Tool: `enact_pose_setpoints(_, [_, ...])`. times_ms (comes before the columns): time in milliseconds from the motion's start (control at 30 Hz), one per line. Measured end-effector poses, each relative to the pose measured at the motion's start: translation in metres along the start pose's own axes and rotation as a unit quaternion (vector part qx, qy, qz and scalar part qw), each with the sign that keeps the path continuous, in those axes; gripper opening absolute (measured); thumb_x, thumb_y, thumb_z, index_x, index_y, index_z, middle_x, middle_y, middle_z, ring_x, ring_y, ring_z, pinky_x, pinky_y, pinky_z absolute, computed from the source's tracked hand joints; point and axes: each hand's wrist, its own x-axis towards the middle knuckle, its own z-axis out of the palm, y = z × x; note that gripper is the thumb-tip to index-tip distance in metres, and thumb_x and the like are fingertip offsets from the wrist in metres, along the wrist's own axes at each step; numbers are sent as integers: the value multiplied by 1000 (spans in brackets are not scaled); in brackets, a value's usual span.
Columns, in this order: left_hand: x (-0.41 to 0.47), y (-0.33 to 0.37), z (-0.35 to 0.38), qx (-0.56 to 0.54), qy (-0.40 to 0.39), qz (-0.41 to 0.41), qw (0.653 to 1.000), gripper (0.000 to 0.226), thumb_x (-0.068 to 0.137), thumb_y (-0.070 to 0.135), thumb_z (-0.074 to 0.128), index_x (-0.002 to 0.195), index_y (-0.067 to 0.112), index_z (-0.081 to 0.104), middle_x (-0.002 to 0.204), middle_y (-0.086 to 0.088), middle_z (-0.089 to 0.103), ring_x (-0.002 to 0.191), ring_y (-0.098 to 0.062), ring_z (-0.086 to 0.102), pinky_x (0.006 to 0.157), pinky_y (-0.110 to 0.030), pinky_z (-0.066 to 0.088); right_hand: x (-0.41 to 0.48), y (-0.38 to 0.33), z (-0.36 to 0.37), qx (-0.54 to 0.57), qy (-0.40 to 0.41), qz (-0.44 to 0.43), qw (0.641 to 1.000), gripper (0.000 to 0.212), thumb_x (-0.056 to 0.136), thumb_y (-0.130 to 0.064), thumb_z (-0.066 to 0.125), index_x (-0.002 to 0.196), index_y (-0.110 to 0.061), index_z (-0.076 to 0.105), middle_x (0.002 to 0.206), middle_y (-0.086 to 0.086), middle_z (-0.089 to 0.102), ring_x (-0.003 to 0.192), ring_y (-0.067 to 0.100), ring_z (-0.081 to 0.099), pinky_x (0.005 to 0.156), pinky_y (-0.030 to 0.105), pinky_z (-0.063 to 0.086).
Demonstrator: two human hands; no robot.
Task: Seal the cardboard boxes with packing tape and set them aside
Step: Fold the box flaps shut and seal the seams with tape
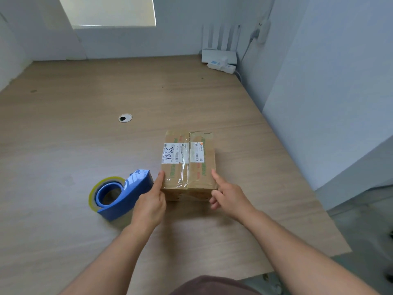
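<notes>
While both hands clasp it from either side, the box (188,165) sits flat on the table (85,92), a little to the right of the middle of the head view. The left hand (148,201) grips the box's near left corner. Its thumb lies straight along the left top edge and its other fingers are hidden under the palm. The right hand (229,199) holds the near right corner. One finger, likely the thumb, is stretched along the right top edge, and the rest are curled against the near side.

A strip of clear tape (185,167) runs over the middle seam of the box from far end to near end and folds down over the near edge. Two white labels (182,153) lie on top of the box under and beside this strip, and the left one has a number handwritten in dark ink.

Just left of the box, beside the left hand, a blue tape dispenser (127,194) rests on the table, holding a yellowish roll of tape (93,194). Beyond the box and to its left there is a round cable hole (125,117) in the tabletop. Far behind the box, in the right corner against the wall, stands a white router (219,55) with upright antennas.
</notes>
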Motion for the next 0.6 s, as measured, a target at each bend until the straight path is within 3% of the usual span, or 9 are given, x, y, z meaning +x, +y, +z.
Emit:
enact_pose_setpoints(133, [7,-7,-16,19,-68,25,997,61,101,20,32,151,43,6,128,-12,58,105,-25,58,94,-35,44,1,-3,-13,94,-57,34,993,70,93,3,32,149,-36,19,93,14,67,71,20,67,80,28,53])
enact_pose_setpoints(200, [11,-11,-26,39,-106,48,992,61,102,20,35,151,41,6,131,-7,58,112,-22,58,98,-30,40,4,1,-23,-13,-68,-6,998,69,92,0,36,149,-37,23,99,12,68,83,21,66,87,29,51])
enact_pose_setpoints(300, [15,-11,-39,74,-131,71,986,58,102,24,39,150,41,11,132,8,58,121,-13,54,102,-21,35,9,5,-33,-228,-70,-75,968,64,94,-16,50,148,-40,26,117,5,66,107,23,59,95,27,43])
enact_pose_setpoints(433, [19,-5,-44,112,-129,91,981,61,99,33,48,151,38,17,128,17,59,114,-4,53,93,-17,36,15,1,-34,-338,-33,-158,927,60,96,-26,52,149,-33,27,132,-1,58,118,23,53,93,30,40])
enact_pose_setpoints(600, [21,-7,-41,134,-77,102,983,57,96,37,53,148,35,28,123,10,62,111,-11,57,90,-20,42,20,4,-43,-273,-40,-148,950,74,85,-18,60,149,-30,27,102,-3,67,95,22,61,86,31,46])
